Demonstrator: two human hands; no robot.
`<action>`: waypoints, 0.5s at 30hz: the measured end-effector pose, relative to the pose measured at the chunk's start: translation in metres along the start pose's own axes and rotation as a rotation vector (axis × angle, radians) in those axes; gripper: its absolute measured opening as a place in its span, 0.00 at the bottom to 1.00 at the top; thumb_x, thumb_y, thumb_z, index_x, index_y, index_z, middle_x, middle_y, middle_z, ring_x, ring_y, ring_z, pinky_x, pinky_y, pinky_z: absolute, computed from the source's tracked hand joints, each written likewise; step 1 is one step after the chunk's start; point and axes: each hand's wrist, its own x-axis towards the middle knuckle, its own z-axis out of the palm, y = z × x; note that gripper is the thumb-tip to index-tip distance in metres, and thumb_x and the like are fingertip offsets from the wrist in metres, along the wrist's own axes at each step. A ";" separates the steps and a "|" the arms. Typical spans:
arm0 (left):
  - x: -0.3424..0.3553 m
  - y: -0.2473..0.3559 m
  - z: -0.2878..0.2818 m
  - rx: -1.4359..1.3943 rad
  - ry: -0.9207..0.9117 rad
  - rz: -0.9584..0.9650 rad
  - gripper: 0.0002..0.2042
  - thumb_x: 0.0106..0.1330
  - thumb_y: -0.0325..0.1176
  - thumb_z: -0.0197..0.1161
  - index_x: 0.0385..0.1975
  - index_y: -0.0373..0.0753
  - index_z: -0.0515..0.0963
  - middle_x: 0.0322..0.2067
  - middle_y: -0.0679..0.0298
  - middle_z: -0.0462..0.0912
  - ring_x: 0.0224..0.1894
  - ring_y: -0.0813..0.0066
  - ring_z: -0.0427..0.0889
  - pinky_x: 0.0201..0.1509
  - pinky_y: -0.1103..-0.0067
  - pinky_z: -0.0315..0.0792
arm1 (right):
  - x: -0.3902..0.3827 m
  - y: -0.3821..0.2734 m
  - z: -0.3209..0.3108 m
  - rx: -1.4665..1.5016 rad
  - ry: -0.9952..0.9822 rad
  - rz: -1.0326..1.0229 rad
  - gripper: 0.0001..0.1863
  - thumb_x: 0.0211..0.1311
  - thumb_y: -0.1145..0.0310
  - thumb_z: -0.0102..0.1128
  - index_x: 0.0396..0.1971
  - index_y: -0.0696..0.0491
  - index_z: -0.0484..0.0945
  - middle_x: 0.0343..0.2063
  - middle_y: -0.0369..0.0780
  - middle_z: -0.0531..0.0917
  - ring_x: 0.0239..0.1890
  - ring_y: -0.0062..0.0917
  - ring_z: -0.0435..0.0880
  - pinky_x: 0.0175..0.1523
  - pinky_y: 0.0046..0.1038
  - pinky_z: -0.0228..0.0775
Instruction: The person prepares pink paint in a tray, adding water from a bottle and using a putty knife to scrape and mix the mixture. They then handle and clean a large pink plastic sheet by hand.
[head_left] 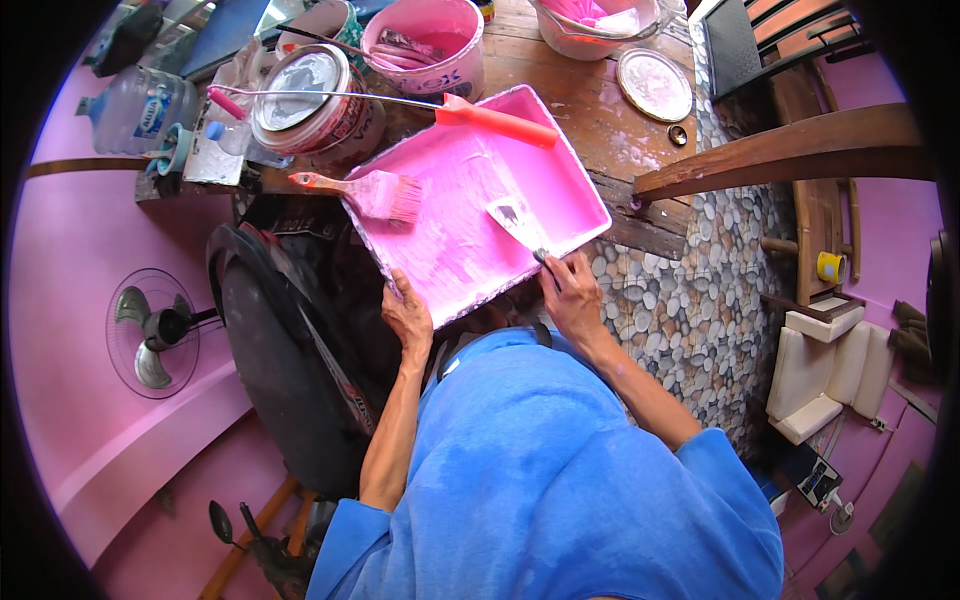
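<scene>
A white paint tray (440, 270) coated in pink paint rests tilted at the table's edge. My left hand (405, 310) grips its lower left side. My right hand (570, 290) holds a putty knife (515, 222) by its dark handle, the blade lying on the pink paint inside the tray. A paint-covered brush (385, 195) lies across the tray's upper left, and a roller frame with an orange handle (500, 122) lies across its far rim.
Paint buckets (422, 30), a lidded can (320, 122), a bucket (590, 45) and a round lid (655, 85) stand on the wooden table (630, 150). A motorbike (275, 350) and wall fan (150, 330) are left; a wooden post (780, 145) and cushioned seat (825, 375) are right.
</scene>
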 end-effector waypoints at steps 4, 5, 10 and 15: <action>0.001 -0.001 0.002 0.010 -0.010 -0.018 0.34 0.69 0.59 0.43 0.28 0.24 0.70 0.19 0.46 0.71 0.24 0.49 0.71 0.32 0.62 0.65 | 0.049 -0.006 0.025 0.000 0.028 -0.016 0.07 0.54 0.74 0.60 0.34 0.55 0.79 0.28 0.46 0.74 0.29 0.36 0.77 0.31 0.37 0.71; 0.001 -0.001 0.002 -0.002 -0.009 -0.026 0.33 0.69 0.59 0.43 0.27 0.25 0.70 0.19 0.46 0.72 0.24 0.49 0.71 0.32 0.62 0.65 | 0.062 -0.005 0.029 0.009 0.069 -0.030 0.07 0.54 0.74 0.60 0.34 0.55 0.79 0.28 0.46 0.74 0.28 0.36 0.77 0.31 0.37 0.71; 0.001 0.003 0.002 -0.011 0.040 -0.012 0.33 0.69 0.59 0.43 0.26 0.25 0.70 0.19 0.46 0.72 0.24 0.49 0.71 0.31 0.62 0.65 | 0.060 -0.008 0.017 0.020 0.092 -0.006 0.09 0.53 0.73 0.60 0.35 0.55 0.79 0.27 0.46 0.75 0.26 0.37 0.78 0.31 0.37 0.72; 0.001 0.004 0.005 -0.007 0.045 0.016 0.33 0.71 0.57 0.40 0.20 0.28 0.65 0.15 0.52 0.64 0.21 0.62 0.63 0.29 0.64 0.61 | 0.040 -0.009 0.024 -0.052 0.056 -0.107 0.08 0.55 0.73 0.58 0.35 0.55 0.79 0.26 0.46 0.74 0.26 0.37 0.77 0.30 0.37 0.72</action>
